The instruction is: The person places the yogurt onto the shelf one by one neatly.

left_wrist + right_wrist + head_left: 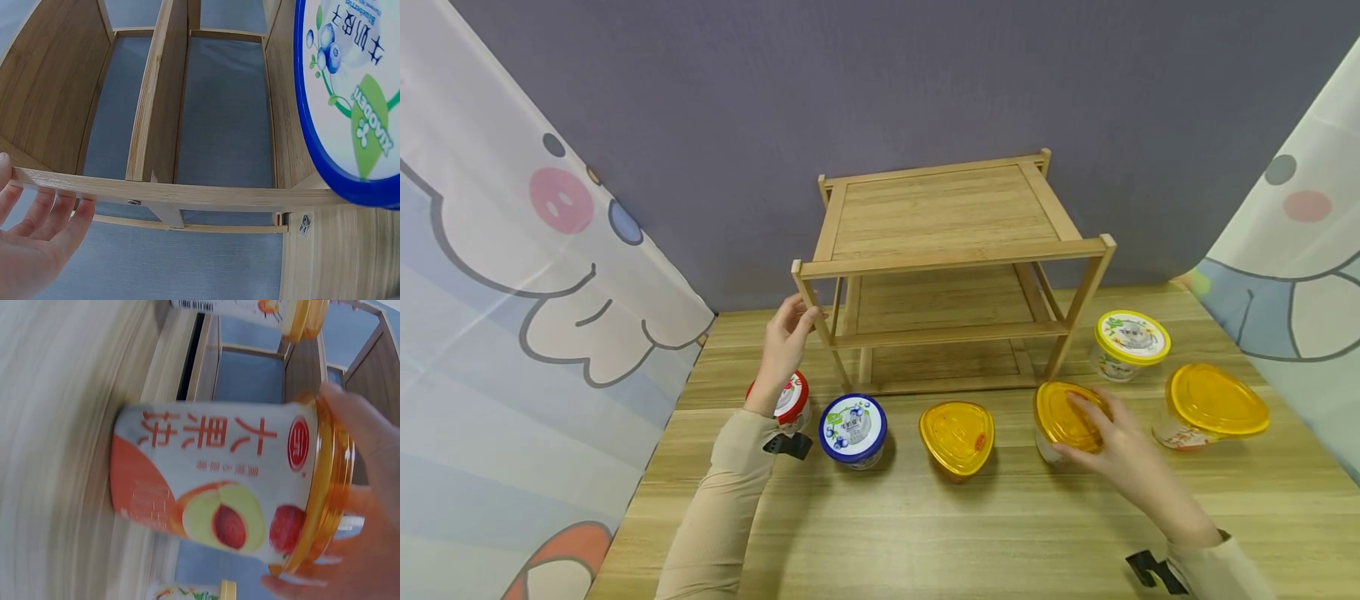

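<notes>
My left hand (784,340) holds the front left post of a small wooden shelf rack (940,212); in the left wrist view the fingers (55,215) pass behind the post and the thumb lies at the frame's edge. With my right hand (1126,446) I grip an orange-lidded yogurt cup (212,481) by its lid. Fruit and red characters decorate its white side. The cup is upright, its base at the tabletop near the rack's front right leg. Another orange-lidded cup (957,437) stands left of it, before the rack.
A blue-lidded tub (853,427) is in front of the rack's left leg. Beside it, a red-lidded tub (793,398) is partly hidden by my left arm. To the right stand a yellow-lidded tub (1131,337) and another orange-lidded cup (1217,400). A grey-blue wall (760,125) rises behind.
</notes>
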A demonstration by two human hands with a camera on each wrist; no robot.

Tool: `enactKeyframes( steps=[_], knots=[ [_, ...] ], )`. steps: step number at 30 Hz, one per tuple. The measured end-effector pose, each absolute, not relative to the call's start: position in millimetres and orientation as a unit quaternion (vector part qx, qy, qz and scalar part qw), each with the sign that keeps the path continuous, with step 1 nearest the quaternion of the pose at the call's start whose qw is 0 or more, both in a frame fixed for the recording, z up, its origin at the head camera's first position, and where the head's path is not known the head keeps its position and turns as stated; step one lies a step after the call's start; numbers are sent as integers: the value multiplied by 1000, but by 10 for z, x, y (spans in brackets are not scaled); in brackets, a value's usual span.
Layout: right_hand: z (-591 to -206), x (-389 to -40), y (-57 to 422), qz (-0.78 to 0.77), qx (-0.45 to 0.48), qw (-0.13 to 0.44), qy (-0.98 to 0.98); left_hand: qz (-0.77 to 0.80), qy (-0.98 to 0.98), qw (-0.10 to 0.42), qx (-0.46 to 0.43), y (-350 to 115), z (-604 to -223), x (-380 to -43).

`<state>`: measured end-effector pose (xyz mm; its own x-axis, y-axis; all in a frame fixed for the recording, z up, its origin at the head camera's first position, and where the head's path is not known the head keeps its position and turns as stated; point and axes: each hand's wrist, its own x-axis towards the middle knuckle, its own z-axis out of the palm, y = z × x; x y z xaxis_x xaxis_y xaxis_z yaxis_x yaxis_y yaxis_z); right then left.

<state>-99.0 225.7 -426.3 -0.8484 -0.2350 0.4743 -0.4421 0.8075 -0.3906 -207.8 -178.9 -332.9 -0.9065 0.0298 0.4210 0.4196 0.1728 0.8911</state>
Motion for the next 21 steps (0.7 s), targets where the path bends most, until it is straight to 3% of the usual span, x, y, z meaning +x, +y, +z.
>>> enactKeyframes(
  steps=[13,21],
  knots=[
    [-4340,-956,2037,209,94,283,-932,-623,-751,162,-146,-1765,-3321,-2066],
    [-4353,-954,1911,161,67,358,-917,-621,-753,163,-145,-1766,-3324,-2063]
  ],
)
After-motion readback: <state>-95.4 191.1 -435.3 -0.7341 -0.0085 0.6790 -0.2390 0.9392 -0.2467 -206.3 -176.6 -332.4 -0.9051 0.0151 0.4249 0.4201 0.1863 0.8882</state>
